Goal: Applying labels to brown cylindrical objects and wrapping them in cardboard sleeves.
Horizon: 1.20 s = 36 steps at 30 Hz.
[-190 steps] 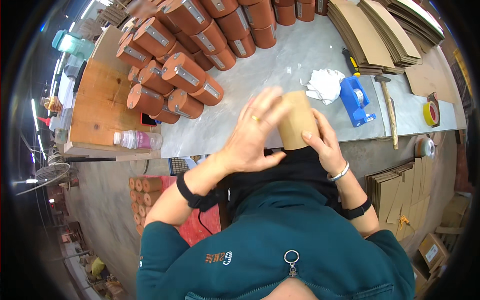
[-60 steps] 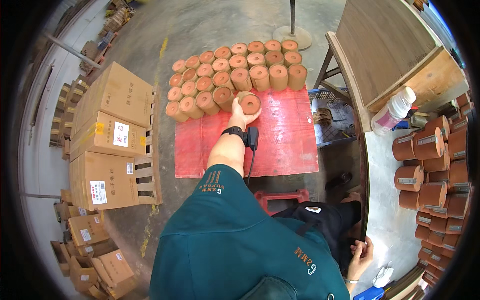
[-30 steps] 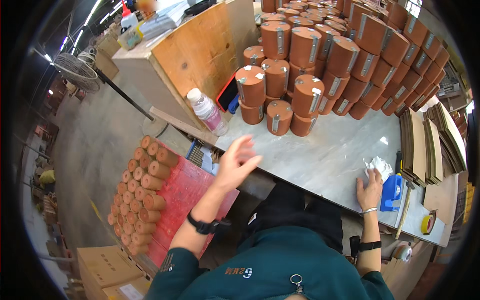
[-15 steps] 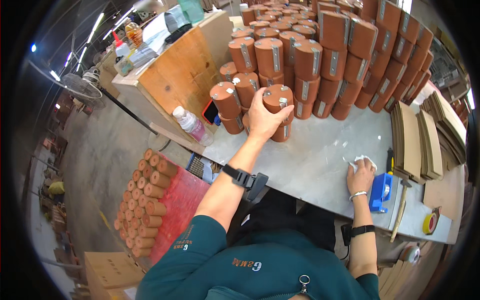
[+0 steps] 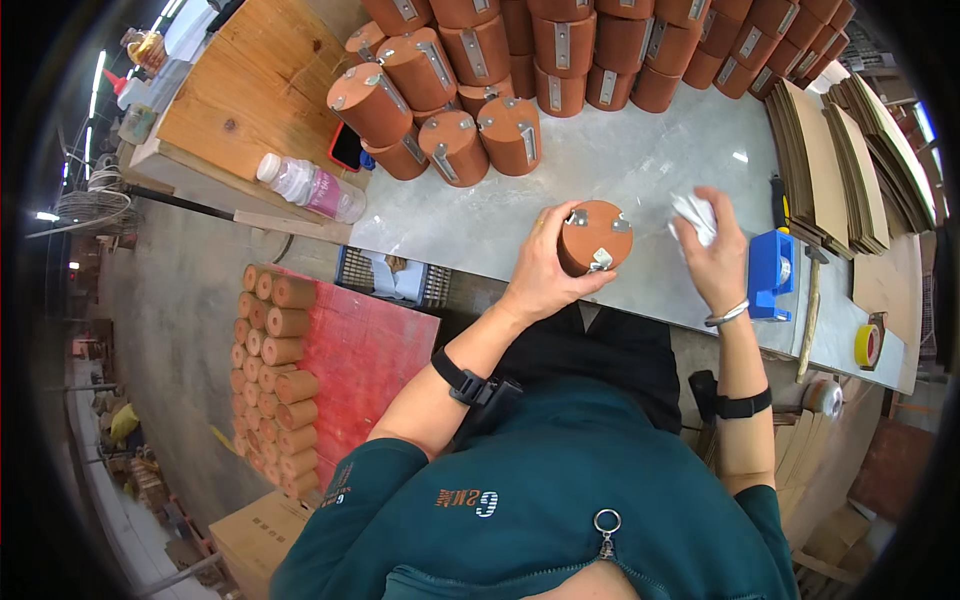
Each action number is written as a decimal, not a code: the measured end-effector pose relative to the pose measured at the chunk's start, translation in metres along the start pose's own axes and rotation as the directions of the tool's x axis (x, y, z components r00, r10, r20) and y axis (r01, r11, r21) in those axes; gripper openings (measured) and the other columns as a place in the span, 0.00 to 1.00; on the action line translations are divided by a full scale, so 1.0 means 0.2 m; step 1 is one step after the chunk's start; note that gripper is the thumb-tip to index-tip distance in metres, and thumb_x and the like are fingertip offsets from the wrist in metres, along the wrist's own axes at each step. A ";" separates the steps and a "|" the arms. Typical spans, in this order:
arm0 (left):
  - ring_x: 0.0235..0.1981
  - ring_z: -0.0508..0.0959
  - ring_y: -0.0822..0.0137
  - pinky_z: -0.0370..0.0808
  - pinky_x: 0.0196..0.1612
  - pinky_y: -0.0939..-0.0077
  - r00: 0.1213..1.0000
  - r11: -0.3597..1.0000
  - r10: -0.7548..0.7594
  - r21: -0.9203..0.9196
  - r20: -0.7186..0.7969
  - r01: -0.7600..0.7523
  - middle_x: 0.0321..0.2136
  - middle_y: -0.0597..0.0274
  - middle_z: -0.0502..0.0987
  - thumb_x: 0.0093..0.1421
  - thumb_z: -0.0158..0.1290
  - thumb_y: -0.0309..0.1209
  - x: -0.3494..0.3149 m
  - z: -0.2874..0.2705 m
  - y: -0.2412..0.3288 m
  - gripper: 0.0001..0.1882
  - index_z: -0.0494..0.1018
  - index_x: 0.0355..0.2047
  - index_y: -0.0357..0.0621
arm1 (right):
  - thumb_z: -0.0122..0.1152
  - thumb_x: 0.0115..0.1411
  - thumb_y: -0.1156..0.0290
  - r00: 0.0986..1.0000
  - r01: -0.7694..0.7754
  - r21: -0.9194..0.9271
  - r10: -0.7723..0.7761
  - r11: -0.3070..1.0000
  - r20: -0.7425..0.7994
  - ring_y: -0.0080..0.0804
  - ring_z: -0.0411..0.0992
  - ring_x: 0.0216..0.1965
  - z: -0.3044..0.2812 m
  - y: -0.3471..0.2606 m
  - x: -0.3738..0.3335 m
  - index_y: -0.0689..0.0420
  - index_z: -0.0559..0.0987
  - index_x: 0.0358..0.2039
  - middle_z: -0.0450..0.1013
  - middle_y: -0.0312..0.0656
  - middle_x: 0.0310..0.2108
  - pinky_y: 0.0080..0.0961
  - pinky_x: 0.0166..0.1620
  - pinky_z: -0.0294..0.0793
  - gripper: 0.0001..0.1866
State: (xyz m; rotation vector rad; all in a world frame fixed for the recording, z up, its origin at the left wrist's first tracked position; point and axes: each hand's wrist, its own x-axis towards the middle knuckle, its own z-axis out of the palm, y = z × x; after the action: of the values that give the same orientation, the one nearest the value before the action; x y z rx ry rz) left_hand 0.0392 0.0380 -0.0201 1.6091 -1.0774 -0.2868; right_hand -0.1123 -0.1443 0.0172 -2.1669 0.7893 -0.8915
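Cylinder, flat end up, roughly upright

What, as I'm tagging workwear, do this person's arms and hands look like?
The left hand and right hand are ungloved. The left sleeve and right sleeve are dark teal, the left with small orange and white markings. A black strap with a dark boxy piece circles each forearm; the right also wears a silver bangle.
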 end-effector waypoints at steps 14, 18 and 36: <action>0.47 0.78 0.49 0.75 0.50 0.62 0.996 0.998 0.069 0.008 -0.053 -0.069 0.45 0.48 0.76 0.41 0.71 0.31 0.02 0.00 -0.06 0.38 0.68 0.53 0.36 | 0.65 0.43 0.84 0.757 0.390 0.282 -0.480 0.876 0.444 0.52 0.73 0.41 0.07 -0.41 -0.24 0.58 0.80 0.39 0.76 0.47 0.38 0.39 0.46 0.73 0.19; 0.43 0.78 0.50 0.74 0.49 0.63 0.997 0.997 0.069 0.027 -0.033 -0.068 0.41 0.49 0.76 0.37 0.72 0.29 0.03 -0.02 0.00 0.40 0.68 0.52 0.37 | 0.64 0.45 0.84 0.870 0.488 0.092 -0.492 0.868 0.021 0.49 0.73 0.40 0.13 -0.44 -0.01 0.60 0.80 0.40 0.76 0.47 0.37 0.37 0.43 0.72 0.18; 0.52 0.75 0.45 0.78 0.51 0.60 0.988 0.948 0.147 0.280 0.045 -0.153 0.55 0.42 0.69 0.46 0.71 0.32 -0.02 -0.03 0.04 0.49 0.58 0.66 0.38 | 0.62 0.53 0.72 0.873 0.205 -0.260 -0.056 0.943 0.484 0.52 0.78 0.28 0.09 -0.30 -0.19 0.61 0.60 0.66 0.78 0.54 0.28 0.43 0.32 0.76 0.40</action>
State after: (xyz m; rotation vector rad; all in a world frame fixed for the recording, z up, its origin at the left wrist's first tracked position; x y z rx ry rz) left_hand 0.0367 0.0455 -0.0131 1.7659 -1.2973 -0.0506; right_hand -0.1041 -0.0752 0.0388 -2.5903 0.5598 -0.2767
